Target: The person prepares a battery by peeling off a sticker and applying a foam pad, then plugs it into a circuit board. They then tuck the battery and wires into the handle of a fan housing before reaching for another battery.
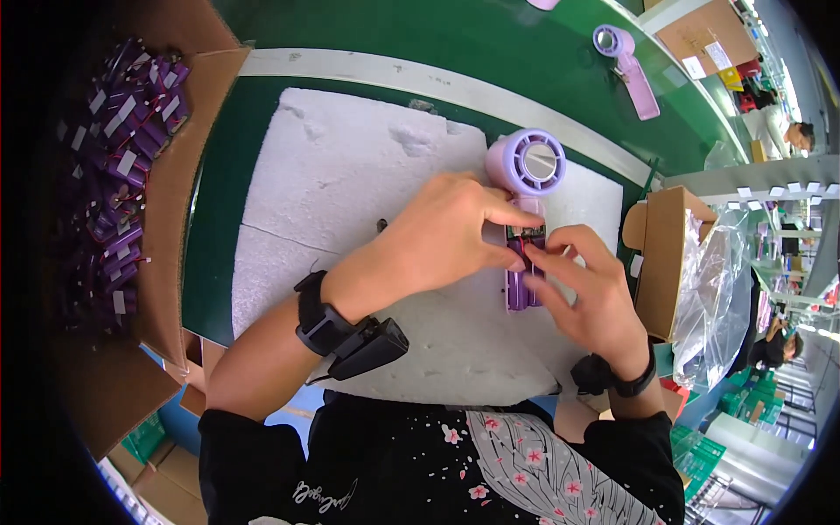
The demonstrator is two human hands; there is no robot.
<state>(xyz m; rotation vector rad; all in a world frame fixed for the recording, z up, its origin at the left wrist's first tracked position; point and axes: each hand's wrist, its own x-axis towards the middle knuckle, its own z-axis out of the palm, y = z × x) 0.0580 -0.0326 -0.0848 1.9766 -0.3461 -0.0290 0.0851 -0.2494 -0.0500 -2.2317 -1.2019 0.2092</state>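
A light-purple handheld fan lies on a white foam board, its round head pointing away from me. Its handle is uncovered. Inside it show a small circuit board, thin red wires and a purple battery pack. My left hand reaches across from the left, thumb and forefinger closed about the handle just below the head. From the right, my right hand bends its fingers over the handle beside the wires and battery. What its fingertips pinch, if anything, is too small to make out.
At the left stands a cardboard box filled with wired purple batteries. Another open box with clear plastic bags is at the right. On the green belt beyond lies a pink fan. Other people appear farther right.
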